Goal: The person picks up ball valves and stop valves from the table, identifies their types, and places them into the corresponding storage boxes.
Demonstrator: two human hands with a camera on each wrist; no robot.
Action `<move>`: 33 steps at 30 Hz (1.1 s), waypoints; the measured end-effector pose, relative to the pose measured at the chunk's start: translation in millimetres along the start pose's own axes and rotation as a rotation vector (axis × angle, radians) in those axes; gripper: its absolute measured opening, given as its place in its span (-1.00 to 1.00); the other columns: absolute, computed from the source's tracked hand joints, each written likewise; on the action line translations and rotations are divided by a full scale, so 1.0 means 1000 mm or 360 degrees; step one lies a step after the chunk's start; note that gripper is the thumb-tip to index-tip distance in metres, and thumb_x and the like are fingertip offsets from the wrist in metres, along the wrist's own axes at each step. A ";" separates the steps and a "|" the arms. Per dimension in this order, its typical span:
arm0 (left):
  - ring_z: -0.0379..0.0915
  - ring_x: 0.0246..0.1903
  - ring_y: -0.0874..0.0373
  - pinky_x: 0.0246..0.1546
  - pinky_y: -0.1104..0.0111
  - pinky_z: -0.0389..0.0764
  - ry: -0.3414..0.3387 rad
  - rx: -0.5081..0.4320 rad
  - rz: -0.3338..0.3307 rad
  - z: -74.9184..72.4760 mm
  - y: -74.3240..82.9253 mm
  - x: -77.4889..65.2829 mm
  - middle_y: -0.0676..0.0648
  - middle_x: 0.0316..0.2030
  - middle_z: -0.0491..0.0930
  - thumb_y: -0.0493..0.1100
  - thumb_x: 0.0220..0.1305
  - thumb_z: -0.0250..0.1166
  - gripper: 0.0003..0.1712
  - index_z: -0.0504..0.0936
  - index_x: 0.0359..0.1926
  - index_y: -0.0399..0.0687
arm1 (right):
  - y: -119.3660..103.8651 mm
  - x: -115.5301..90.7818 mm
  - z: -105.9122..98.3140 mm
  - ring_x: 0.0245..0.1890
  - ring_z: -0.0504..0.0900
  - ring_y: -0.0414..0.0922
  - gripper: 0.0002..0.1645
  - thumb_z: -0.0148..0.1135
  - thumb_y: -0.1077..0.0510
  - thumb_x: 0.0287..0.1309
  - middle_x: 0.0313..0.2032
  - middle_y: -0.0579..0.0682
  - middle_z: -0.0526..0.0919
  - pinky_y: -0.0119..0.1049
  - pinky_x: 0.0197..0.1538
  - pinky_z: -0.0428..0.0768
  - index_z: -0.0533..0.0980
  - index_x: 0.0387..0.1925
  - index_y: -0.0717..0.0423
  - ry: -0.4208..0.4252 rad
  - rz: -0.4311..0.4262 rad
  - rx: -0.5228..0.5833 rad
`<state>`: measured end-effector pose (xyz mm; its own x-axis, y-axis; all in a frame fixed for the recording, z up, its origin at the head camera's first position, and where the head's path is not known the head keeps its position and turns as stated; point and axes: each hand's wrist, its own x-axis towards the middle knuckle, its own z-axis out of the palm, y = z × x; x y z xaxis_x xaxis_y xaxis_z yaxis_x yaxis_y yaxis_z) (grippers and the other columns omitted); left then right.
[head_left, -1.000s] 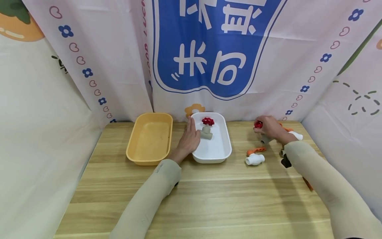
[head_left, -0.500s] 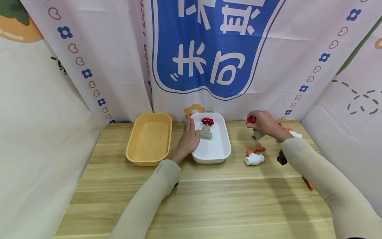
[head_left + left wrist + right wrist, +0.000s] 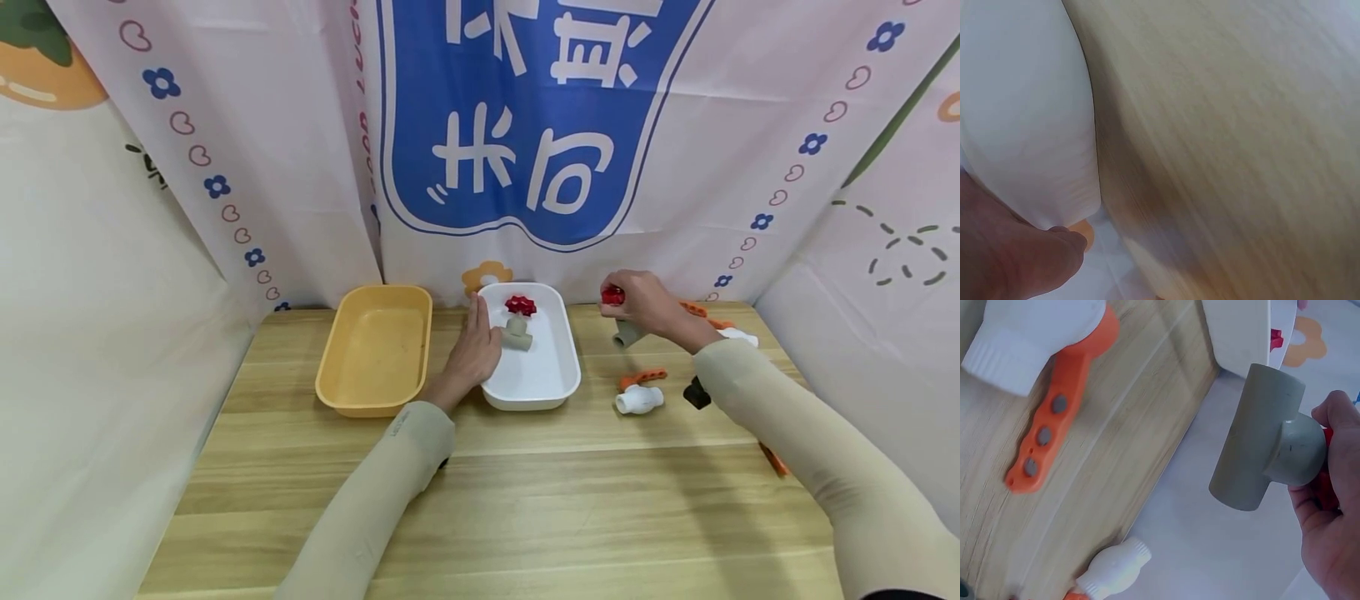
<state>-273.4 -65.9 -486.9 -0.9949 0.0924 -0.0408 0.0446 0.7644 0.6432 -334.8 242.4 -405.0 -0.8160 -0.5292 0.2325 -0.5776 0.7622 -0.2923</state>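
My right hand grips a grey pipe valve by its red handwheel, above the back of the table right of the white tray. In the right wrist view the valve's grey tube body points away from the fingers, which cover most of the red wheel. A like valve, with a grey body and red handwheel, lies inside the white tray. Along that tray's left rim rests my left hand, its fingers straight. In the left wrist view a fingertip touches the tray's wall.
A yellow tray stands left of the white one. On the right lie a white ball valve with an orange lever and another white valve at the back. An orange piece shows beside the right forearm.
My right hand has moved left toward the white tray, carrying the grey valve with the red handwheel. My left hand has stayed at the tray's rim.
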 end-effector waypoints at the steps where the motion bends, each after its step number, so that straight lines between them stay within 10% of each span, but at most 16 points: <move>1: -0.35 0.69 0.00 0.66 0.11 -0.04 -0.0001 0.0000 0.0002 0.000 0.000 0.000 -0.06 0.72 -0.52 0.07 0.67 -0.34 -0.19 -0.41 0.70 -0.13 | -0.002 0.001 0.000 -0.32 0.65 0.02 -0.75 0.50 0.18 0.24 -0.28 0.15 0.75 -0.06 -0.18 0.75 0.69 -0.16 0.29 -0.0001 0.0003 0.0008; 33: -0.32 0.69 -0.01 0.66 0.10 -0.02 0.0004 -0.0006 0.0014 0.001 0.000 0.000 -0.05 0.71 -0.53 0.07 0.68 -0.33 -0.19 -0.41 0.70 -0.13 | -0.058 0.030 0.008 -0.31 0.67 0.02 -0.71 0.55 0.16 0.22 -0.26 0.14 0.76 -0.14 -0.18 0.77 0.70 -0.12 0.27 0.0048 -0.0220 0.0122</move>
<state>-273.5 -65.5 -487.6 -0.9947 0.0976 -0.0332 0.0531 0.7612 0.6463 -325.9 180.0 -388.3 -0.7282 -0.6148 0.3030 -0.6854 0.6516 -0.3250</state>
